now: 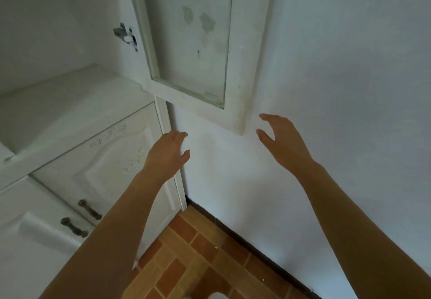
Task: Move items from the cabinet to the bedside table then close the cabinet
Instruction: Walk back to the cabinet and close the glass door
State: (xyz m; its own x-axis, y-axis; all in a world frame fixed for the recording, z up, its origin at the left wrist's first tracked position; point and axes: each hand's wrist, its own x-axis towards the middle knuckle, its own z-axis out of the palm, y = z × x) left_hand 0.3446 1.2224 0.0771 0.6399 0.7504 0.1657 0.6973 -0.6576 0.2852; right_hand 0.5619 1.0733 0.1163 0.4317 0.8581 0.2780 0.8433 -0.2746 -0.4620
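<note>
The white upper cabinet stands open; its glass-panelled door (242, 93) is swung out flat against the wall on the right. The bare white shelf (70, 107) inside shows no items. My right hand (279, 140) hovers just right of the door's lower corner, fingers spread and relaxed, holding nothing. My left hand (165, 154) is raised below the door's bottom edge, fingers straight, also empty. Neither hand touches the door. The bedside table is out of view.
Below the shelf are closed white lower cabinet doors (105, 163) with two dark metal handles (89, 210). A metal hinge (124, 35) sits on the cabinet's inner side. A white wall (338, 88) fills the right; orange tiled floor (198, 252) lies below.
</note>
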